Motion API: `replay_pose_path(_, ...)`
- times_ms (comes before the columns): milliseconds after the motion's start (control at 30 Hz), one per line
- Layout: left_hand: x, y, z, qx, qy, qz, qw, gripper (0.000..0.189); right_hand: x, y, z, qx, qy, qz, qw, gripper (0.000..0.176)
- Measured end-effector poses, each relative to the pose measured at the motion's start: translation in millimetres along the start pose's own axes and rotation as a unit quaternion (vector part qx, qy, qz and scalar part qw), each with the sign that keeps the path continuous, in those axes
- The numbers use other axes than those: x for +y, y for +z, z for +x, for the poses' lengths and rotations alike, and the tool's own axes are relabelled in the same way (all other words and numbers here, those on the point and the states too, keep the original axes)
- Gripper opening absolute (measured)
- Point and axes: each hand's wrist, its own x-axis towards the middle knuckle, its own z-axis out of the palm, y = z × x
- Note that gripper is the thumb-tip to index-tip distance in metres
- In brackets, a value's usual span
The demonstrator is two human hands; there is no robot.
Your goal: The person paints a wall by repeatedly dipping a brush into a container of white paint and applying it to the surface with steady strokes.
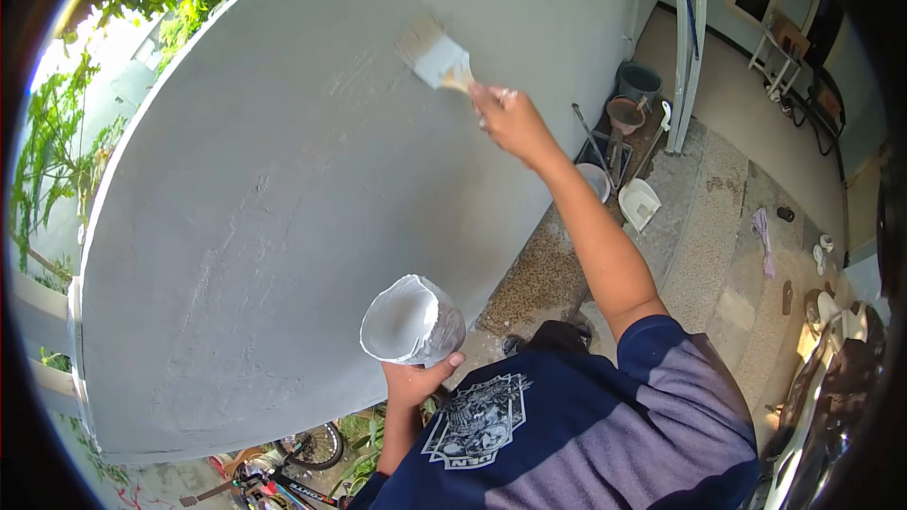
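My right hand [505,118] is closed round the handle of a wide paintbrush [440,59], my arm stretched out up and forward. The brush's pale bristles lie against the grey wall [283,227], whose surface shows rough streaks. Lower down, my left hand [422,383] holds a paint-smeared white cup [413,323] from below, with the thumb on its outer side. The cup's open mouth faces up towards the camera, and white paint coats its inside and rim. Most of the left fingers are hidden behind the cup.
Buckets [639,82], a white dustpan [640,205] and tools stand at the wall's foot on the right. A metal post [688,47] rises nearby. Below the wall is a bicycle [312,449]; a motorcycle [822,397] is at the lower right. Plants show at the left.
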Motion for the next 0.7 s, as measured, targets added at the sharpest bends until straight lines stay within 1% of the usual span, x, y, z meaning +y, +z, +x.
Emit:
replay_pose_path(67,-4.5,-4.9,-3.3,0.010,0.007,0.003,1.000,0.089,64.5,6.9,-22.5,0.012,0.042,-0.046,0.998,0.049)
replay_pose_path(133,-8.8,-4.5,-3.7,0.026,0.011,0.003,1.000,0.089,125.7,-0.1,-48.8,-0.017,0.167,-0.114,0.979,0.061)
replay_pose_path(200,-7.9,-6.4,-6.8,0.040,-0.009,-0.006,0.999,0.088,206.9,-0.6,-76.3,0.007,0.187,-0.208,0.960,0.062)
replay_pose_path(233,-6.2,-4.9,-7.1,0.050,-0.008,-0.010,0.999,0.088,223.1,-6.8,-81.5,0.006,0.187,-0.207,0.960,0.062)
replay_pose_path(267,-5.2,-3.7,-8.2,0.050,-0.007,-0.010,0.999,0.088,234.4,-14.2,-84.4,-0.017,0.245,-0.245,0.938,0.061)
replay_pose_path(300,-4.0,-3.8,-9.4,0.050,0.000,-0.004,0.999,0.093,232.2,-18.6,-86.5,-0.039,0.302,-0.281,0.910,0.061)
replay_pose_path(333,-2.9,-4.6,-8.9,0.049,0.010,0.001,0.999,0.097,229.1,-23.8,-84.5,-0.037,0.299,-0.279,0.912,0.061)
replay_pose_path(367,-3.9,-6.7,-7.6,0.049,0.014,0.002,0.999,0.097,225.0,-29.6,-78.1,-0.047,0.278,-0.296,0.913,0.053)
replay_pose_path(400,-6.5,-9.8,-8.4,0.051,0.030,0.016,0.998,0.097,214.9,-32.0,-72.3,-0.058,0.257,-0.313,0.912,0.052)
replay_pose_path(433,-7.5,-12.3,-10.4,0.054,0.043,0.029,0.997,0.097,204.9,-33.6,-64.1,-0.061,0.263,-0.242,0.932,0.050)
replay_pose_path(467,-6.0,-11.4,-10.7,0.054,0.043,0.026,0.997,0.097,169.3,-36.5,-55.8,-0.082,0.209,-0.245,0.943,0.049)
replay_pose_path(500,-3.5,-10.0,-10.9,0.061,0.032,0.011,0.998,0.097,119.0,-37.1,-48.8,-0.104,0.155,-0.248,0.951,0.048)
replay_pose_path(567,-0.8,-8.7,-10.6,0.067,0.022,-0.007,0.997,0.096,34.1,-36.7,-28.9,-0.113,0.111,-0.180,0.971,0.048)
replay_pose_path(633,0.6,-10.1,-8.0,0.060,0.036,-0.002,0.998,0.095,-34.0,-31.4,-19.6,-0.077,0.056,-0.141,0.985,0.047)
replay_pose_path(700,3.2,-10.9,-3.7,0.056,0.041,-0.005,0.998,0.094,-85.8,-34.1,-14.8,-0.085,0.067,0.002,0.994,0.048)
